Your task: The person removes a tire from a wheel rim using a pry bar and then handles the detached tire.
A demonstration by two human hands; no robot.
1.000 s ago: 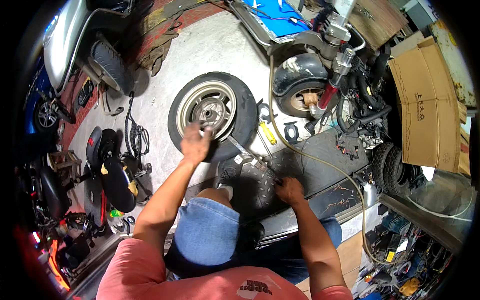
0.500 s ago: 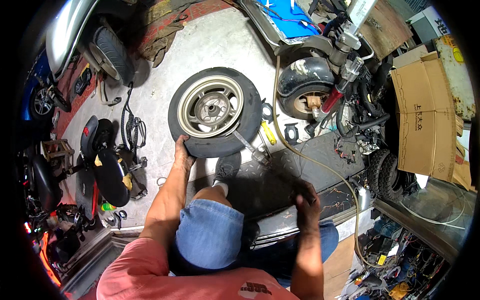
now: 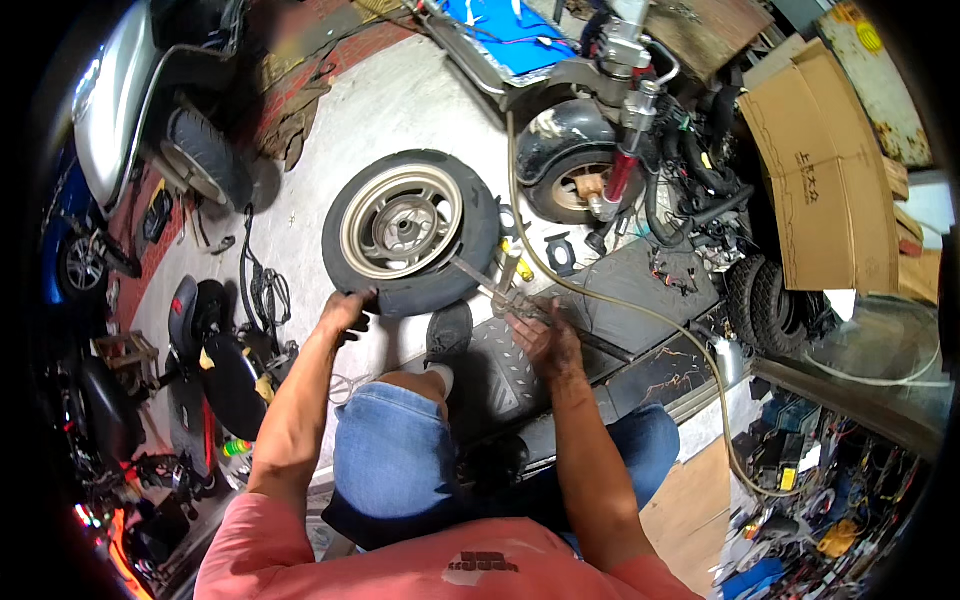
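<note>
A scooter wheel (image 3: 350, 268) with a black tyre and a pale metal rim lies tilted in front of me, by my shoe. A flat metal tyre lever (image 3: 470, 272) is wedged between the rim and the tyre at its lower right. My right hand (image 3: 545, 345), darkened with grime, has its fingers round the lever's outer end, where a metal fitting shows partly. My left hand (image 3: 346, 315) is at the tyre's lower left edge, its fingers apart and loosely bent. The fingertips are against or just off the rubber; I cannot tell which.
A hose (image 3: 600, 300) crosses the floor to the right. Beyond it stands a partly dismantled scooter front with a wheel (image 3: 560, 190). A yellow-handled tool (image 3: 524, 268) lies by the tyre. A cardboard box (image 3: 830, 180) and spare tyres (image 3: 765, 300) are at right, scooter parts (image 3: 235, 370) at left.
My right hand has moved up and left onto the lever's outer end. My left hand has loosened from the tyre, its fingers spreading. The view has shifted slightly.
</note>
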